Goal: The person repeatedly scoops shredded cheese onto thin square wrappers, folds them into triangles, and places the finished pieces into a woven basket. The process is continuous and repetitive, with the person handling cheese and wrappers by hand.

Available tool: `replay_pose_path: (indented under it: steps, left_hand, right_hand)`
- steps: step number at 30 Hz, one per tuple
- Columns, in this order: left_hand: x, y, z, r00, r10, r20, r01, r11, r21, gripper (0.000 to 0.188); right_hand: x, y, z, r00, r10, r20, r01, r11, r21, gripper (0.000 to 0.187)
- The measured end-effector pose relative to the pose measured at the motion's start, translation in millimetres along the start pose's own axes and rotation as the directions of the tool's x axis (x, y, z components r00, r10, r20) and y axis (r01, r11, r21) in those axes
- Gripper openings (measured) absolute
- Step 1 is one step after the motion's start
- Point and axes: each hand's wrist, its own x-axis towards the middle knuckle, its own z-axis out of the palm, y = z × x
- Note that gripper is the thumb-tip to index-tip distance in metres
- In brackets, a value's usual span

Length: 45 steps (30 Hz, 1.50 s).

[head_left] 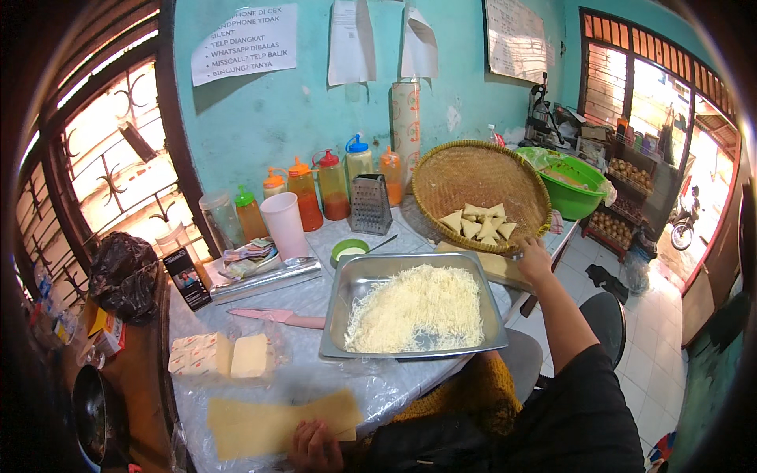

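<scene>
My left hand (315, 446) is at the table's near edge, fingers curled on the end of a flat, pale yellow dough sheet (272, 426). With my arm stretched out to the right, my right hand (535, 260) grips the lower right rim of a round woven bamboo tray (481, 177). The tray is tilted up toward the wall. Several folded dough triangles (481, 223) lie heaped in its lower part. A wooden board (505, 270) shows beneath that rim. Between my hands stands a metal pan (335, 331) of grated cheese (426, 307). My right fingertips are small and partly hidden.
A pink knife (280, 317) lies left of the pan, behind a cheese block (252, 356) and its wrapped part (199, 355). A small green bowl (349, 251), box grater (371, 205), foil roll (268, 280), pink cup (285, 225) and several sauce bottles line the back. A green basin (572, 193) stands right.
</scene>
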Motion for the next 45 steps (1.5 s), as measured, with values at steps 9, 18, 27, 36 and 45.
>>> replay_pose_path:
  steps: [9,18,27,36,45]
  left_hand:
    - [26,24,-15,0.999,-0.013,-0.042,0.013,1.0,0.006,0.019]
    - [34,26,-19,0.998,-0.039,-0.048,0.039,0.999,0.006,0.024]
    - [34,28,-19,0.996,-0.055,-0.068,0.052,0.998,-0.036,0.025]
    - [30,30,-23,0.997,-0.059,-0.049,0.056,0.997,-0.056,0.023]
    - [25,14,-19,0.98,-0.198,0.022,0.197,0.94,-0.278,0.03]
  right_hand:
    - [27,-11,1,0.958,0.073,0.277,-0.075,0.997,-0.002,0.041]
    - [41,6,6,0.982,-0.16,0.102,0.152,0.985,0.08,0.033]
    - [29,10,-15,0.987,-0.15,0.062,0.149,0.989,0.017,0.029]
    - [-24,6,-20,0.988,-0.018,-0.153,0.03,0.996,0.078,0.034]
    - [-85,-2,-29,0.865,-0.184,-0.468,0.325,0.914,0.243,0.051]
